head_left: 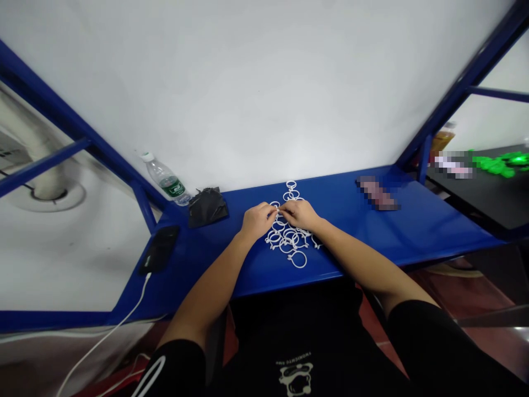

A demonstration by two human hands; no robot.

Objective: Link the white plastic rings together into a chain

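Both hands meet over a pile of white plastic curtain rings [291,237] on the blue tabletop, each ring with a small tab on its edge. My left hand [259,219] is closed, thumb and fingertips pinching a white curtain ring [274,204]. Opposite it, my right hand [300,214] pinches at the same small white part, fingertips nearly touching those of the left. Fingers hide most of the held ring. Behind the hands, a few more rings trail toward the wall, and a single ring [299,259] lies closest to the front edge.
A clear water bottle [167,179] and a black plastic bag [208,207] stand at the back left. Nearer lies a black power bank [160,249] with a white cable [136,309]. A blurred-out flat item [378,193] is at right. Blue frame bars [430,149] flank the table [363,237].
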